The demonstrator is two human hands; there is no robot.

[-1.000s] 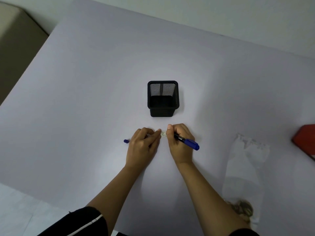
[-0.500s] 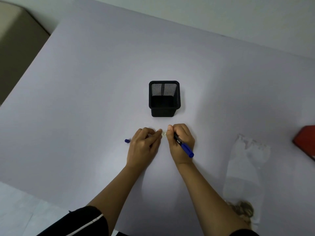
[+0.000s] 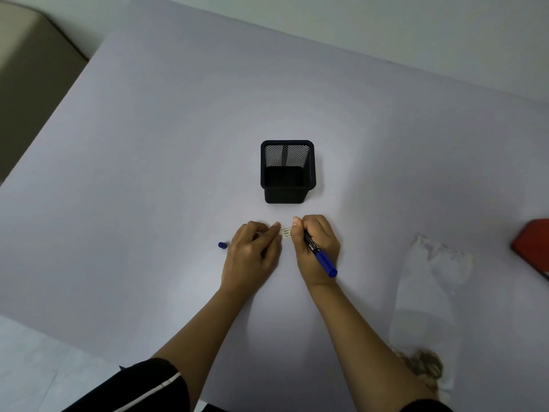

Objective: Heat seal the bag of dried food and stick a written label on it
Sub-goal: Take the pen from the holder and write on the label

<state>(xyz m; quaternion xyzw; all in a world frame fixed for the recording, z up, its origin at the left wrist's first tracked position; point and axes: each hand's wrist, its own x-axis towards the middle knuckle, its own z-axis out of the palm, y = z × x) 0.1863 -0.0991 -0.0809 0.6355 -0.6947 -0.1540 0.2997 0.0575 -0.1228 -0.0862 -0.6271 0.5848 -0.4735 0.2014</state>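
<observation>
the right hand point(image 3: 316, 248) is wrapped round the pen point(image 3: 322, 258), writing on the label point(image 3: 286, 233), which is pressed flat by fingertips of the left hand point(image 3: 252, 254); the bag point(image 3: 430, 292) is seen unlabelled, well apart.

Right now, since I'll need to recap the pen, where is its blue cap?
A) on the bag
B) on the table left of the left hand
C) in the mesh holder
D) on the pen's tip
B: the blue cap lies on the table just left of the left hand, apart from the pen.
</observation>
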